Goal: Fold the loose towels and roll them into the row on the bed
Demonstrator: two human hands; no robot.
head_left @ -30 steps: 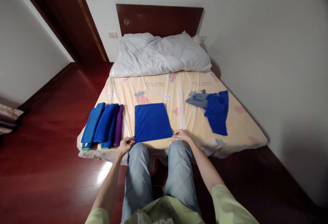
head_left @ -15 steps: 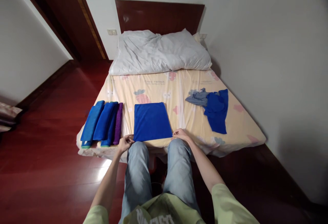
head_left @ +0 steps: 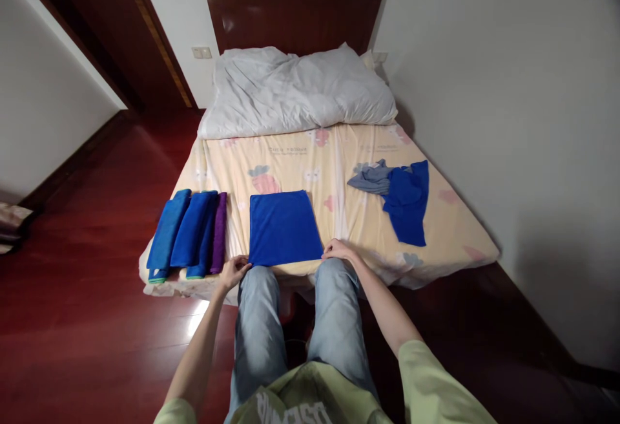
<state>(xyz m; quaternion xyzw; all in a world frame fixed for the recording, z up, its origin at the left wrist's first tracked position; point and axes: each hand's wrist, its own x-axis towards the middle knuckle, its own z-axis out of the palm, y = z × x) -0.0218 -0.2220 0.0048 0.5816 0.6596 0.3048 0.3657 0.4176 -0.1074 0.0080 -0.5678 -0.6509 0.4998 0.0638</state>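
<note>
A blue towel lies flat in a near-square at the front of the bed. My left hand pinches its near left corner, beside my knee. At the near right corner, the fingers of my right hand are closed on the towel's edge. Left of the towel lies a row of folded towels: a lighter blue towel, a dark blue towel and a purple towel. To the right, a crumpled blue cloth touches a bunched grey cloth.
The bed has a pale yellow patterned sheet. A white quilt is heaped by the dark wooden headboard. A wall stands along the right, and red wooden floor shows on the left.
The view has shifted slightly, so everything sits a little higher and further left. Both hands stay at the towel's near corners, and the towel lies as before.
</note>
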